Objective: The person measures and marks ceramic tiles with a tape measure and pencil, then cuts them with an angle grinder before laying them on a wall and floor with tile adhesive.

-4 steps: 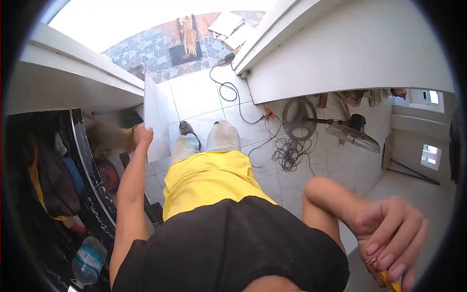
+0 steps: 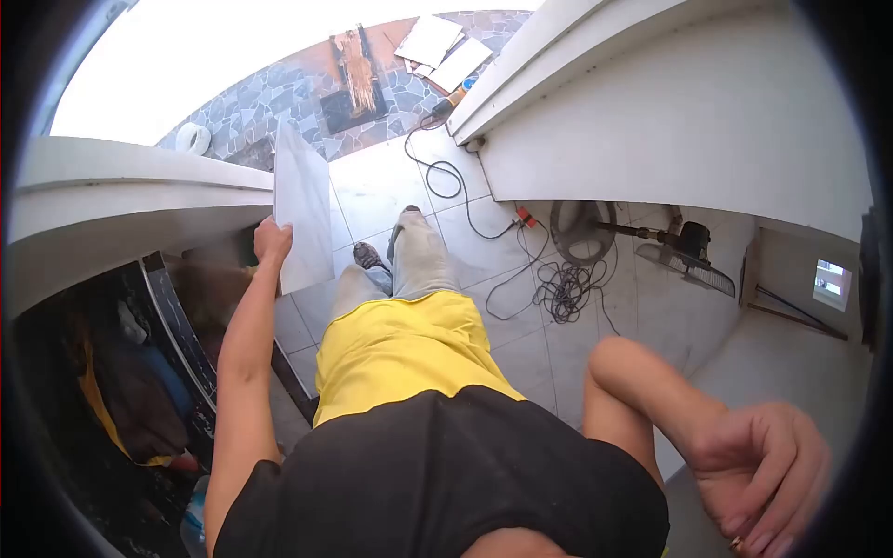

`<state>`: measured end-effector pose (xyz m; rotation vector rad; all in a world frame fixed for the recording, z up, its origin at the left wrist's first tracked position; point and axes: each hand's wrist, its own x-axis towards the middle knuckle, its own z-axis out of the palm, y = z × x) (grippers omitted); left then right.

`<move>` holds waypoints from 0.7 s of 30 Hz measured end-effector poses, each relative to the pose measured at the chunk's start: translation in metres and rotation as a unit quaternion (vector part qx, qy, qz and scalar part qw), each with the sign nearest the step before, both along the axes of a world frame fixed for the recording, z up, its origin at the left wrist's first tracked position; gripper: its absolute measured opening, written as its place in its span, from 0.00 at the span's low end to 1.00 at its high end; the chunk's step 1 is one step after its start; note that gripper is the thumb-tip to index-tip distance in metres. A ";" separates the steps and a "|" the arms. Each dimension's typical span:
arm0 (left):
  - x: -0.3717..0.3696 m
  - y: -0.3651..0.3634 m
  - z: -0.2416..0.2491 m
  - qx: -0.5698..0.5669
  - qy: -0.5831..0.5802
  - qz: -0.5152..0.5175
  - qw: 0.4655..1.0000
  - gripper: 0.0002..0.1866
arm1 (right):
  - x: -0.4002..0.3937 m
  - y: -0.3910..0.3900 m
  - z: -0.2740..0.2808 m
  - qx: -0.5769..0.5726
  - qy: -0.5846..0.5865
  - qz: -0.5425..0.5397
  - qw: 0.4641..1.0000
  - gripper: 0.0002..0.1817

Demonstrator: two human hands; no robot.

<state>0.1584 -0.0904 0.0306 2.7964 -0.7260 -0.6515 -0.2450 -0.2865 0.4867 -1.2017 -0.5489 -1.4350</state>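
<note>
Gripping marbled tile (image 2: 305, 209) by its edge with left hand (image 2: 273, 241); apparently steadying it upright, next likely calling for firm support. Cannot tell contents of curled right hand (image 2: 765, 474).

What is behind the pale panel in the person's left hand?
White floor tiles show right of the panel, and stone paving shows beyond its top edge. The panel, gripped at its left edge by the left hand, hides whatever lies directly behind it.

There is one upright slab (image 2: 305, 214) — one fan (image 2: 693, 240), one cable coil (image 2: 566, 294).
</note>
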 end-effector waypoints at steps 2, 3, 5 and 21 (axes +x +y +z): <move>0.021 -0.063 -0.025 -0.042 0.016 -0.015 0.999 0.18 | 0.048 -0.046 -0.001 0.018 -0.083 0.042 0.996 0.11; 0.044 -0.092 -0.029 -0.059 0.020 -0.013 0.998 0.19 | 0.069 -0.069 -0.006 0.040 -0.033 0.041 0.998 0.10; 0.075 -0.145 -0.029 -0.035 0.023 -0.028 0.999 0.20 | 0.097 -0.124 -0.038 0.088 0.018 0.043 0.995 0.09; 0.323 -0.361 -0.422 -0.242 0.342 0.158 0.894 0.26 | 0.432 -0.423 -1.020 0.330 0.779 -0.018 0.533 0.21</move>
